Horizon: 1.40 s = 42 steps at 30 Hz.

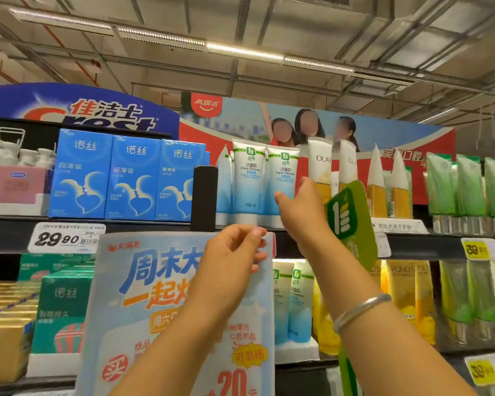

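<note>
Promo poster [155, 284] hung at top shelf [6, 232] edge. Upper right corner pinched by left hand [232, 252], probably to steady it. Right hand [300, 208] spread wide, nothing gripped, raised against face-cleaner tube [283, 172] standing on top shelf, probably for straightening.

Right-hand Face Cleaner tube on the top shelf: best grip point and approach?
Upper body of the Face Cleaner tube, probably pinched front-to-back from the front and above. It stands cap-down, flat crimped end up; its twin tube on the left and the Olay tube on the right crowd its sides.
</note>
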Tool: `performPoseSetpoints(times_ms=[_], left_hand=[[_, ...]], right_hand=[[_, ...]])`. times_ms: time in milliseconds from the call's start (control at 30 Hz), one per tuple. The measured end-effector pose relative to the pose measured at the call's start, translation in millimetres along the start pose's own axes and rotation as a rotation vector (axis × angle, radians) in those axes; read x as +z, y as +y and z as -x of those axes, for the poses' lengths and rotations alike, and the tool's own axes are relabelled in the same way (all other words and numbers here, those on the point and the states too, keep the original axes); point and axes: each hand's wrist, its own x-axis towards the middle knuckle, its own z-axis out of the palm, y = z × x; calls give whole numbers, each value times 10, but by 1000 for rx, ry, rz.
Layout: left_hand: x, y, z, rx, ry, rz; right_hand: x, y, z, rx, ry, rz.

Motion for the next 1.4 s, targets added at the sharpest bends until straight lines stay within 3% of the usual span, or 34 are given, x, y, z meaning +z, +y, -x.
performPoseSetpoints(times_ms=[167,533,767,933,1200,1400], left_hand=[[-2,-136,-94,53,-37,-17],[79,-94,-57,-29,-117,58],[111,-15,68,-72,-112,151],[155,43,201,-96,-132,198],[188,76,633,-165,-130,580],[143,-79,1061,-248,-155,679]], right_hand=[[59,59,-128,30,-4,71],[44,5,-103,18,-25,205],[-103,-241,246,-175,122,158],[-323,-460,660,-262,138,62],[-528,-305,1274,-115,8,-44],[-536,-41,1707,38,-71,-184]])
